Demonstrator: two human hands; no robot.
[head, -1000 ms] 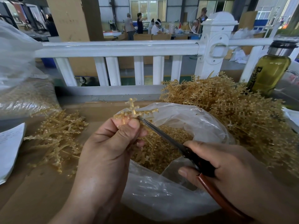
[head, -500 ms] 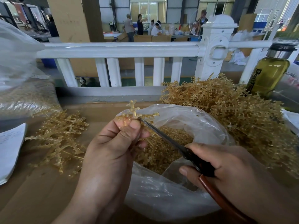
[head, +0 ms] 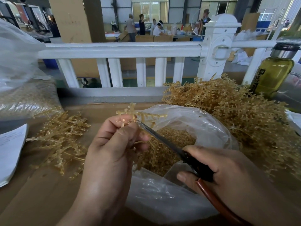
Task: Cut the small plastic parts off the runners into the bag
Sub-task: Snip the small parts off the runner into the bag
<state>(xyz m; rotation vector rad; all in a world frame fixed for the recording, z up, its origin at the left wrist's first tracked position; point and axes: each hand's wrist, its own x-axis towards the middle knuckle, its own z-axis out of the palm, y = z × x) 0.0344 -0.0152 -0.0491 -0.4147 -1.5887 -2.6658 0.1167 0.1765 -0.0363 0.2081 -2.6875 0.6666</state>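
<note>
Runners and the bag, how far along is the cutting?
Done: the open bag already holds a layer of cut parts. In hand: left hand holds one runner over it, right hand has the scissors at it. Left: the big pile on the right.

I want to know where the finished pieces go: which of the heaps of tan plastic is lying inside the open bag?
The middle heap, in the bag under the scissors. The left pile and right pile lie loose.
</note>
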